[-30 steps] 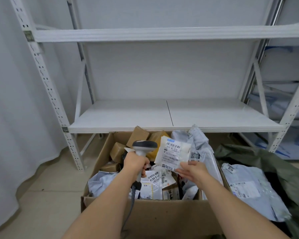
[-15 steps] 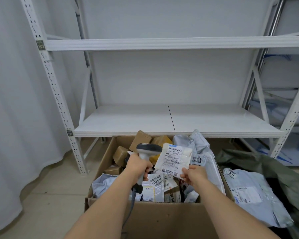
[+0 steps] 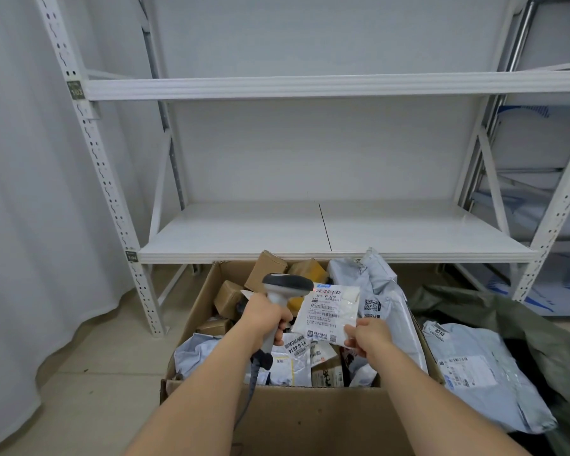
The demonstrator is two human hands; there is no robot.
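White parcel (image 3: 328, 312) held up over open cardboard box (image 3: 310, 419), label side toward camera, red scan line on top barcode. Right hand (image 3: 371, 339) pinches parcel's lower right corner, fingers curled on it. Left hand (image 3: 265, 319) grips handle of barcode scanner (image 3: 285, 291), scanner head just beside parcel's upper left edge, cord hanging down. Box holds brown cartons and grey mailers. Grey mailer (image 3: 477, 376) lies right of box on green sack (image 3: 520, 319). White shelf (image 3: 326, 232) behind.
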